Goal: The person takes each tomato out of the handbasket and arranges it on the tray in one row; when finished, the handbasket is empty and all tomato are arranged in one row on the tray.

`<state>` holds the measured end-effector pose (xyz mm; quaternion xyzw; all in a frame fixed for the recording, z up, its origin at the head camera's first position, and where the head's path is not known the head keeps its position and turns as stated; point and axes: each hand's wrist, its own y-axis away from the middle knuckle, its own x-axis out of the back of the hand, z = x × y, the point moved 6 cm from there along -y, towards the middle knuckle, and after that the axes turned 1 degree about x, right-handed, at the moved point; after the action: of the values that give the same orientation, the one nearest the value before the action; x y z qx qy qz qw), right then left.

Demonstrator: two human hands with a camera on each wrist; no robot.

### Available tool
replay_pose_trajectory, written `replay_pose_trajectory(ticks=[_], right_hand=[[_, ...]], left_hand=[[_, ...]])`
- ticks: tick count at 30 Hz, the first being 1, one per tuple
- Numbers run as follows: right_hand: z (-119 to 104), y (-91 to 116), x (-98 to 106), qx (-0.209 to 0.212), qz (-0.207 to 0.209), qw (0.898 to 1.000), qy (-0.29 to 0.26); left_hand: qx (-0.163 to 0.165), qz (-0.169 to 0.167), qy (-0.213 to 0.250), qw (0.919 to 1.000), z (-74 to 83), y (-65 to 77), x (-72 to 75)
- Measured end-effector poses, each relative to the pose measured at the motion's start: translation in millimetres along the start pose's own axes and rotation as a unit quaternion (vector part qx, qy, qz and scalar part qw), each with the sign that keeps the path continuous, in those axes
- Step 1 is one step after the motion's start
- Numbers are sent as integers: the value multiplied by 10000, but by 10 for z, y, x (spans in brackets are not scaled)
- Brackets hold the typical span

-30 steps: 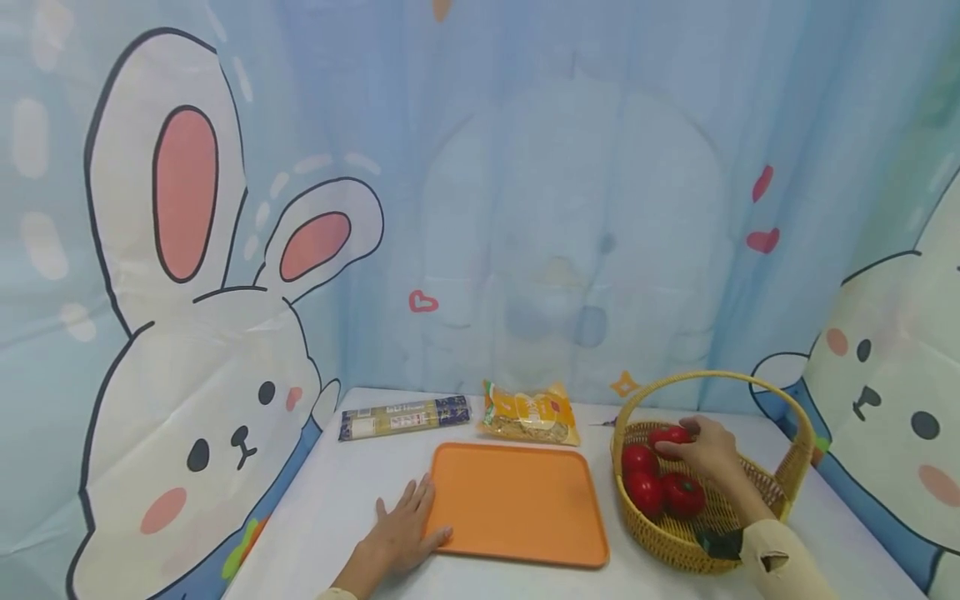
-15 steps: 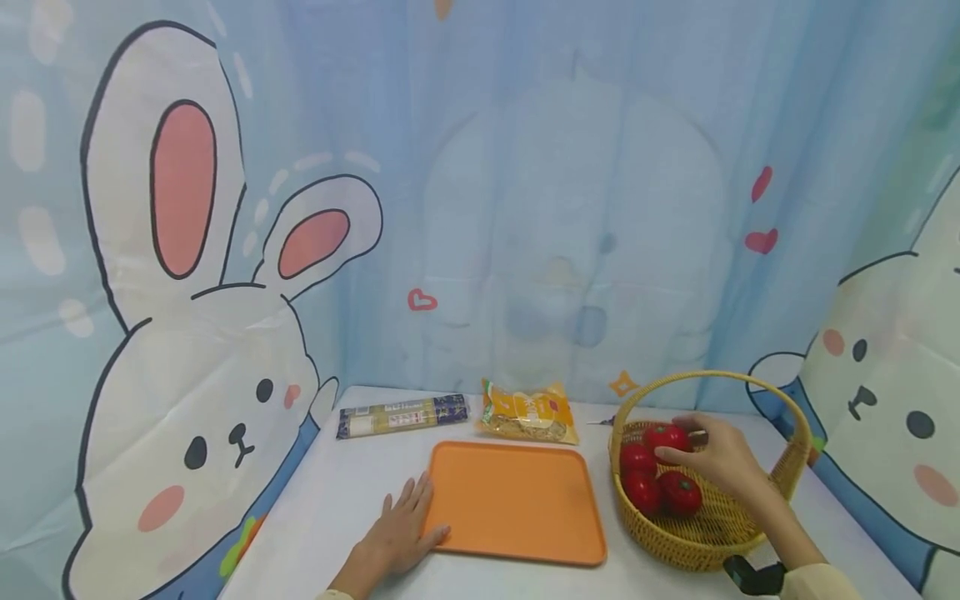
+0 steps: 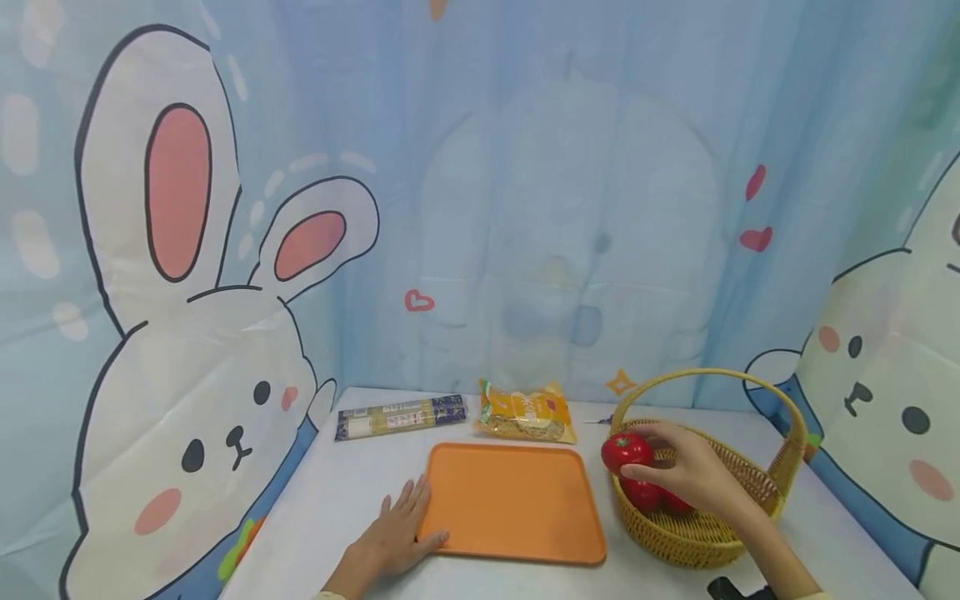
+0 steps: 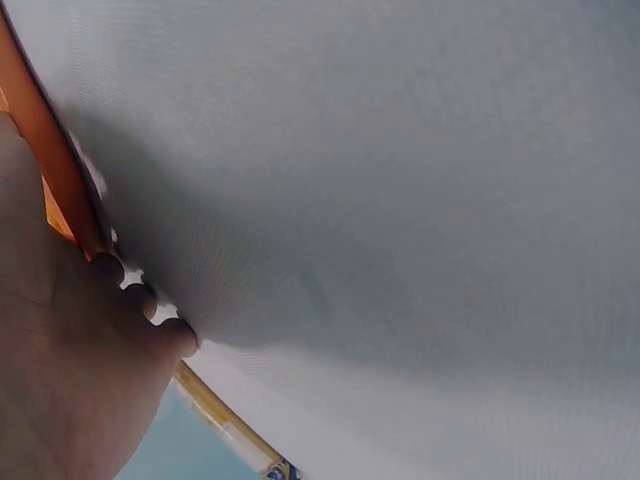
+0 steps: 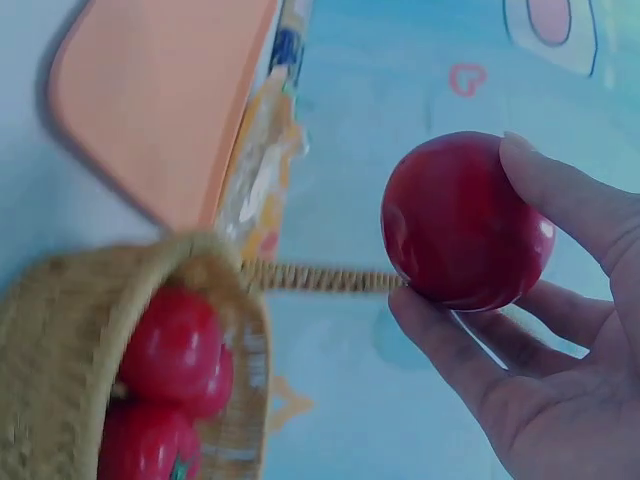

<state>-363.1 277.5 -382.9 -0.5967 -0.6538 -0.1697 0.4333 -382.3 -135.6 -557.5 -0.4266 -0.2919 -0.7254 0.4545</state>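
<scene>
In the head view my right hand (image 3: 686, 471) holds a red tomato (image 3: 626, 452) between thumb and fingers, at the left rim of a wicker basket (image 3: 682, 554). The right wrist view shows the same tomato (image 5: 465, 220) pinched by the fingertips, raised above the basket (image 5: 60, 330). Several more tomatoes (image 5: 170, 345) lie inside the basket. My left hand (image 3: 390, 533) lies flat with fingers spread at the left edge of an orange tray (image 3: 513, 500). The left wrist view has that hand (image 4: 80, 350) against the tray's edge (image 4: 60, 165).
Behind the tray lie a long pack with blue ends (image 3: 401, 417) and a yellow food bag (image 3: 527, 412). The basket's tall handle (image 3: 708, 372) arches over the right side. A curtain printed with rabbits (image 3: 525, 208) hangs behind the white table (image 3: 322, 483).
My right hand has lifted the tomato from the back of the basket and carried it left to the rim. The left hand stays at the tray's edge.
</scene>
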Motion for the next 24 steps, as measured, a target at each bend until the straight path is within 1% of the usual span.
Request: replay_pose_trajectory(ticks=[3, 5, 8, 11, 14, 19, 24], right_hand=[[-121, -17, -122, 219, 87, 9995, -199], [-186, -40, -229, 354, 79, 9983, -463], [-274, -98, -424, 397, -85, 9940, -1016], [-356, -160, -646, 305, -291, 9863, -1593], [-422, -215, -868, 297, -351, 9799, -1941], [-483, -295, -1198, 320, -242, 9762, -2130], [-539, -348, -1488, -12, 39, 9748, -2229]], left_hand=[[-49, 0, 60, 10000, -11, 16, -5], [-47, 5, 80, 10000, -34, 16, -24], [-57, 90, 13, 9999, -56, 12, -39], [-60, 184, -79, 9998, -47, 14, -27], [4, 173, -166, 9997, -22, 11, -3], [208, 31, -370, 9991, 30, 10, 28], [335, -53, -455, 9984, 34, -1, 29]])
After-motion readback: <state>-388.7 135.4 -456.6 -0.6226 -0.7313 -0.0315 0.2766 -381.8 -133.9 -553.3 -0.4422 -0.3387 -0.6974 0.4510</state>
